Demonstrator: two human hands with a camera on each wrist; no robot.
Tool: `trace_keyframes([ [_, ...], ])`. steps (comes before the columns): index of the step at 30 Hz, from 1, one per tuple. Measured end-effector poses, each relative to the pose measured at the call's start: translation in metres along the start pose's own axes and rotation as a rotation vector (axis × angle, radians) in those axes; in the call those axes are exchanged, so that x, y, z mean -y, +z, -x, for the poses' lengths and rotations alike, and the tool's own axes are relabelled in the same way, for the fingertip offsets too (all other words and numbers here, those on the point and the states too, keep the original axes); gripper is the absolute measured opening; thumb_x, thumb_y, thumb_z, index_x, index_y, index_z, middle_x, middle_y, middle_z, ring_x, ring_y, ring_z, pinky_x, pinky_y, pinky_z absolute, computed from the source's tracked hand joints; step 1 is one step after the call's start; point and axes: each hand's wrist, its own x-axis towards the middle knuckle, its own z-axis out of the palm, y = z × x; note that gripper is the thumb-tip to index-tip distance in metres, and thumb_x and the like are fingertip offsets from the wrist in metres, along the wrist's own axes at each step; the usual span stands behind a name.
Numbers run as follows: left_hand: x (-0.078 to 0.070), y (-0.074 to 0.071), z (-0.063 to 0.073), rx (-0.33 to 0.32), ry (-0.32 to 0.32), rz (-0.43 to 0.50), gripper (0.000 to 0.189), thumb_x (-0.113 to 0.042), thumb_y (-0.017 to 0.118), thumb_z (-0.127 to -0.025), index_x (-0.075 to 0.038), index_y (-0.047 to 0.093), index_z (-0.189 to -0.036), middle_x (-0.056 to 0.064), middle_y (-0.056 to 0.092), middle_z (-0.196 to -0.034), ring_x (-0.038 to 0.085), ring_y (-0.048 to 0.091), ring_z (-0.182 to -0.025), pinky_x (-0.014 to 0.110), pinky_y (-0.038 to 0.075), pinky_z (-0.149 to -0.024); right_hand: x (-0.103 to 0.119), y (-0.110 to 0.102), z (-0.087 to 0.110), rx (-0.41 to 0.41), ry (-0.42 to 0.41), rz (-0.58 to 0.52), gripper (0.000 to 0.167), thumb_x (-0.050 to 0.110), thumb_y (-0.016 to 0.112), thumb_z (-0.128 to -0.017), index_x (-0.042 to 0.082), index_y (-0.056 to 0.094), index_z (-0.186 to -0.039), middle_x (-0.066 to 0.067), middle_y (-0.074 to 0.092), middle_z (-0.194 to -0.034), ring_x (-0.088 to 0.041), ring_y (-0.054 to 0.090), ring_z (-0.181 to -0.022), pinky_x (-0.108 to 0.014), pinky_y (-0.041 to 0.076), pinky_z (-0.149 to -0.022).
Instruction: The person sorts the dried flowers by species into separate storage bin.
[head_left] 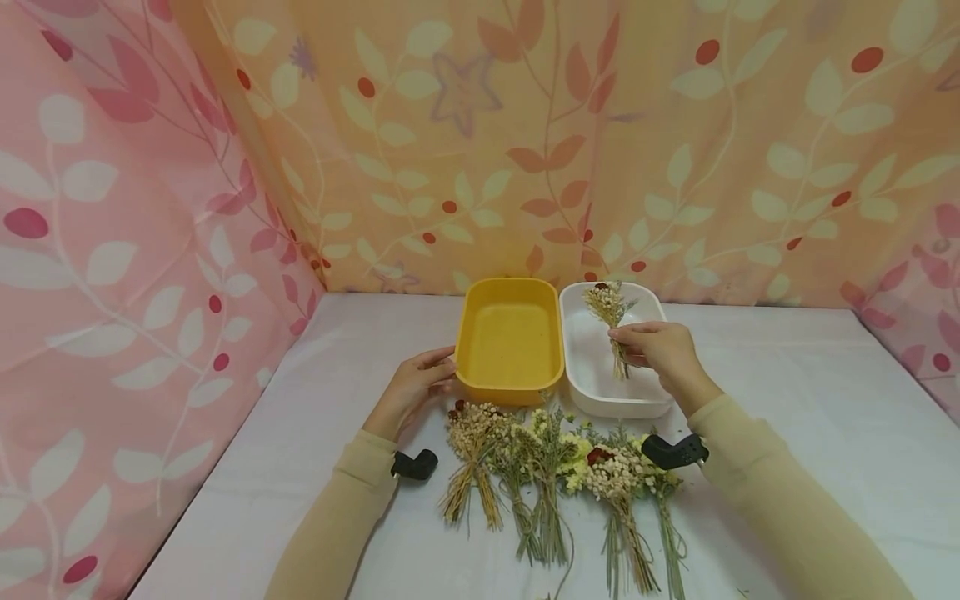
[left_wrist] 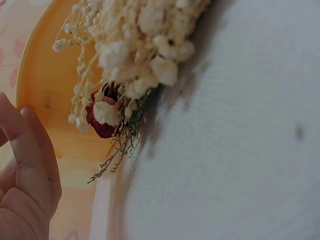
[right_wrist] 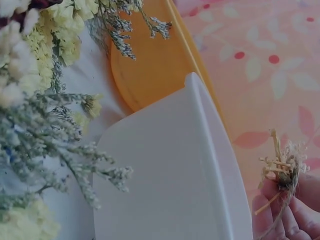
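Note:
Over the white tub (head_left: pixel 617 407), my right hand (head_left: pixel 654 346) pinches a small bunch of dried flowers (head_left: pixel 609 307) by its stems. The bunch has cream blossoms and a dark red bloom, with the flower heads up; in the right wrist view its cut stem ends (right_wrist: pixel 282 172) and a bit of twine show at my fingers. My left hand (head_left: pixel 420 379) touches the left side of the yellow tub (head_left: pixel 510 397) with its fingers at the rim. In the left wrist view the fingers (left_wrist: pixel 37 155) lie fairly straight along the tub's edge.
In front of the tubs lies a row of dried flower bunches: a cream one (head_left: pixel 476 433) at left, grey-green sprigs (head_left: pixel 547 454) mid-row, a cream one with a red bloom (head_left: pixel 617 477) at right. Floral cloth (head_left: pixel 480 167) hangs behind the white table (head_left: pixel 300 500).

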Motion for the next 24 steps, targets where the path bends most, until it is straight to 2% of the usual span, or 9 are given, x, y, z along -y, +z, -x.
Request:
trace_keyframes([
  [5, 0.000, 0.000, 0.000, 0.001, 0.004, -0.002, 0.046, -0.013, 0.062, -0.099, -0.004, 0.052, -0.144, 0.017, 0.065, -0.121, 0.006, 0.066, -0.082, 0.017, 0.055, -0.068, -0.003, 0.003, -0.004, 0.006, 0.017, -0.018, 0.053, 0.029, 0.072, -0.093, -0.007, 0.061, -0.130, 0.019, 0.066, -0.069, 0.004, 0.065, -0.067, -0.015, 0.057, -0.068],
  [8, 0.001, 0.000, 0.001, 0.005, 0.003, -0.001, 0.047, -0.013, 0.062, -0.099, -0.004, 0.052, -0.144, 0.020, 0.063, -0.128, 0.006, 0.066, -0.082, 0.017, 0.055, -0.068, -0.004, 0.004, -0.007, 0.014, 0.052, -0.016, 0.053, 0.030, 0.072, -0.092, -0.005, 0.061, -0.131, 0.019, 0.066, -0.069, 0.004, 0.066, -0.067, -0.016, 0.057, -0.068],
  [13, 0.001, 0.001, 0.001, 0.000, -0.001, 0.002, 0.048, -0.013, 0.063, -0.098, -0.004, 0.052, -0.144, 0.023, 0.061, -0.131, 0.006, 0.066, -0.081, 0.016, 0.054, -0.067, -0.006, 0.006, -0.011, 0.029, 0.098, -0.063, 0.053, 0.028, 0.073, -0.092, -0.004, 0.061, -0.132, 0.018, 0.067, -0.069, 0.002, 0.067, -0.068, -0.017, 0.058, -0.068],
  [17, 0.000, 0.002, 0.001, -0.005, -0.009, 0.001, 0.047, -0.013, 0.062, -0.099, -0.005, 0.052, -0.144, 0.024, 0.059, -0.133, 0.006, 0.066, -0.081, 0.016, 0.054, -0.067, -0.007, 0.008, -0.014, 0.035, 0.103, -0.106, 0.049, 0.021, 0.074, -0.091, -0.006, 0.062, -0.129, 0.015, 0.067, -0.068, 0.001, 0.067, -0.066, -0.017, 0.058, -0.067],
  [24, 0.000, 0.001, 0.002, 0.003, -0.001, -0.005, 0.047, -0.014, 0.062, -0.099, -0.005, 0.052, -0.144, 0.022, 0.059, -0.133, 0.006, 0.067, -0.083, 0.017, 0.055, -0.068, -0.007, 0.010, -0.018, 0.046, 0.112, -0.104, 0.048, 0.016, 0.073, -0.091, -0.009, 0.059, -0.131, 0.014, 0.066, -0.068, 0.000, 0.067, -0.066, -0.019, 0.059, -0.067],
])
